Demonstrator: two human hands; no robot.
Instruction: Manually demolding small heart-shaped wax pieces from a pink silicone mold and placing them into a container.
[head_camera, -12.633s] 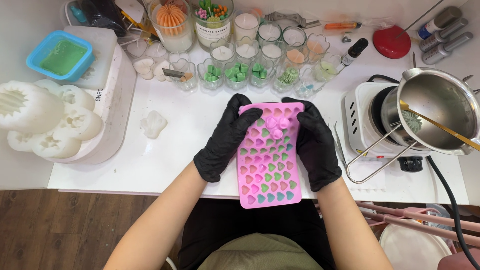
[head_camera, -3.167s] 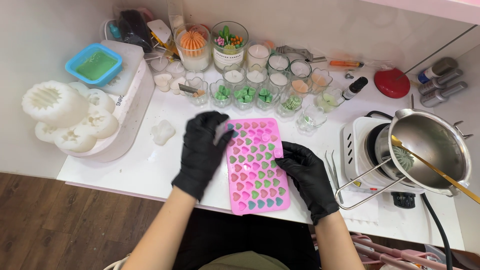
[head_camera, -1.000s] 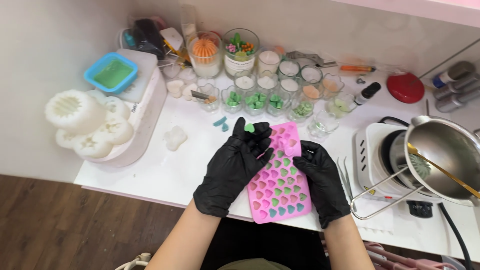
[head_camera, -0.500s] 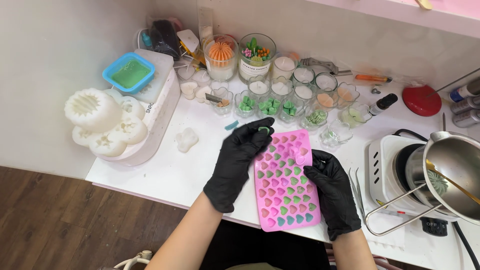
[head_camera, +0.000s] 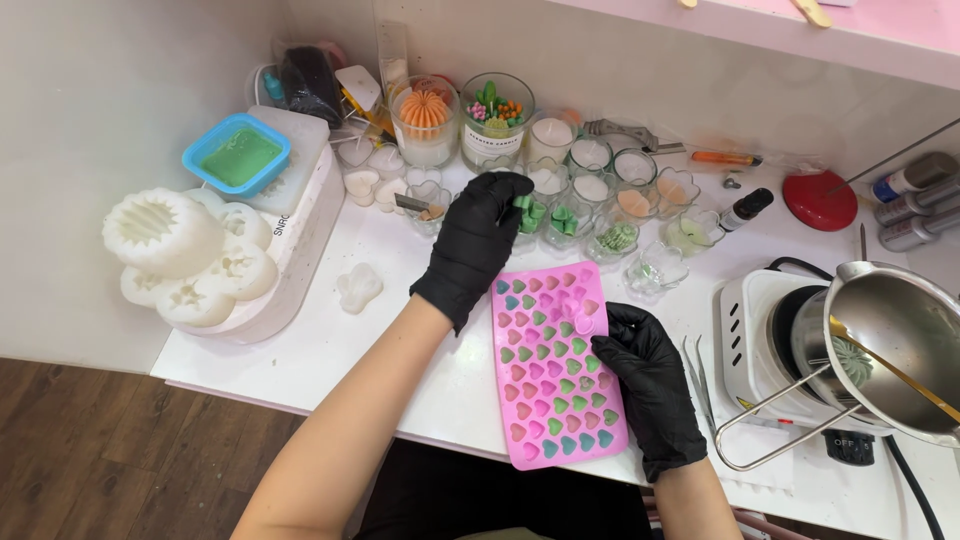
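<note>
Pink heart mould (head_camera: 556, 368) lies lengthwise away from the person; right hand (head_camera: 648, 375) pinches its edge, left hand (head_camera: 478, 240) pinches green pieces (head_camera: 524, 207).

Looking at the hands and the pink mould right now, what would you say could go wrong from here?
1. The left hand reaches among crowded small glass cups; its sleeve-free wrist could tip one.
2. The right hand pins only one edge of the pink heart mould, which may flex and spill pieces.
3. The metal pot overhangs the hot plate nearby; an elbow could knock it.

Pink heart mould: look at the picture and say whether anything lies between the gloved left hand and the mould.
Nothing visible does. The left hand reaches over the small glass cups beyond the pink heart mould, with only bare table between; the right hand holds the mould's edge.
</note>
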